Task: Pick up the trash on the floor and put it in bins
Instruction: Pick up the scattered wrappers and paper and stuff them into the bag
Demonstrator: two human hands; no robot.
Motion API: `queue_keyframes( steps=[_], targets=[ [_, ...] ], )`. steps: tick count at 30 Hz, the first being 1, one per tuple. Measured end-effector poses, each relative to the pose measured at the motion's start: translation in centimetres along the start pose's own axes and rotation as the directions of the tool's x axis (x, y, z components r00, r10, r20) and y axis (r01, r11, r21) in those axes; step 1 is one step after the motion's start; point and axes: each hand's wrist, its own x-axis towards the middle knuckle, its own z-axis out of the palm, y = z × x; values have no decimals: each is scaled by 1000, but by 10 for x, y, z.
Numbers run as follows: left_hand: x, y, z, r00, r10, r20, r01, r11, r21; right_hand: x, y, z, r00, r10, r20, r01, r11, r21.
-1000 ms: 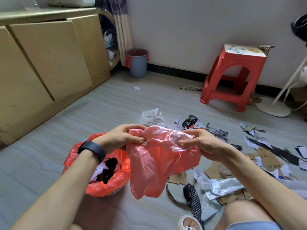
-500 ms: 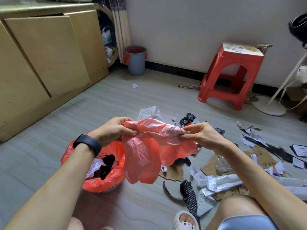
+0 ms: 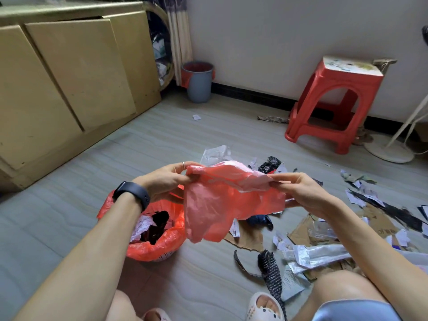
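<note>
The pink plastic bag [image 3: 231, 200] covers the right-hand rim of the red-lined basket [image 3: 148, 252] and some of the litter beyond it. The left forearm crosses the basket's left rim, so only part of its opening shows, with white paper and something black inside. The bag is held in the air just above and to the right of the basket. The left hand [image 3: 166, 179], directly above the basket, pinches the bag's left corner between thumb and curled fingers, and its fingertips are partly lost in the folds. The right hand [image 3: 301, 191], farther right of the basket, pinches the opposite corner the same way.

The bag's long axis runs left to right between the two hands, with its upper edge roughly level. The rest hangs down crumpled, and the lowest lobe points at the floor beside the basket's right rim.

Right of the basket lie torn cardboard [image 3: 250, 238], a black mesh strip [image 3: 272, 272] and a white wrapper [image 3: 317, 253]. Printing on the paper scraps and faint letters on one cardboard piece are too small and blurred to read. A grey bin [image 3: 199, 86] stands well beyond the basket against the wall, and a red stool [image 3: 331, 103] far to its right
</note>
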Motion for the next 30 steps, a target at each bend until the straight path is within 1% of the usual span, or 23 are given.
queue_keyframes(
  steps=[1, 3, 5, 7, 8, 9, 11, 12, 13, 14, 16, 17, 18, 20, 22, 23, 25, 26, 28, 30],
  targets=[
    [-1, 1, -1, 1000, -1, -8, 1, 1000, -2, 0, 1, 0, 1000, 2, -10, -3, 997, -79],
    [-3, 6, -2, 1000, 9, -11, -10, 999, -33, -1, -1, 2, 1000, -4, -28, 1, 995, -97],
    [-5, 9, 0, 1000, 27, 1, -27, 994, -103, 1, -4, 6, 996, -29, -83, 28, 999, -20],
    [-6, 12, 4, 999, 41, 7, -39, 978, -207, 3, -6, 10, 991, -25, -130, 41, 992, 122],
    [-6, 14, 4, 999, 47, 5, -44, 967, -250, 3, -8, 12, 993, -16, -117, 39, 980, 197],
    [-6, 15, 4, 999, 50, 8, -46, 958, -282, 3, -8, 13, 998, -7, -70, 26, 961, 275],
    [-5, 14, -3, 998, 39, 44, -23, 950, -313, 0, -7, 10, 994, 10, 113, -56, 908, 415],
    [-5, 13, -9, 997, 27, 78, -1, 948, -318, -2, -6, 8, 980, 21, 196, -106, 895, 434],
    [-5, 10, -14, 994, 11, 107, 23, 950, -311, -3, -6, 6, 971, 44, 234, -138, 905, 403],
    [-6, 8, -19, 992, -7, 128, 43, 959, -281, -3, -5, 4, 972, 70, 224, -145, 929, 340],
    [-7, 4, -21, 991, -31, 131, 52, 985, -162, 0, -3, 1, 991, 89, 98, -109, 971, 214],
    [-7, 3, -20, 992, -30, 124, 44, 993, -111, 2, -1, 0, 996, 80, 43, -87, 979, 183],
    [-7, 4, -17, 994, -23, 106, 33, 996, -87, 3, -1, 0, 997, 70, 27, -73, 982, 175],
    [-6, 5, -10, 999, 4, 37, 0, 994, -106, 5, 1, 1, 997, 71, 39, -77, 981, 181],
    [-4, 6, -5, 999, 35, -35, -40, 990, -137, 6, 3, 1, 991, 132, 39, -137, 973, 185],
    [-4, 6, -4, 997, 55, -54, -62, 986, -152, 7, 3, 1, 982, 176, 62, -185, 967, 177],
    [-2, 6, -2, 993, 94, -72, -105, 980, -167, 8, 4, 3, 951, 240, 193, -262, 960, 100],
    [-1, 5, -3, 991, 105, -86, -118, 980, -162, 8, 5, 4, 934, 255, 250, -273, 961, 42],
    [0, 4, -4, 986, 101, -133, -118, 985, -127, 7, 7, 7, 930, 242, 277, -239, 970, -47],
    [0, 5, -5, 981, 77, -177, -96, 990, -101, 8, 7, 7, 958, 185, 221, -175, 983, -62]
  ],
)
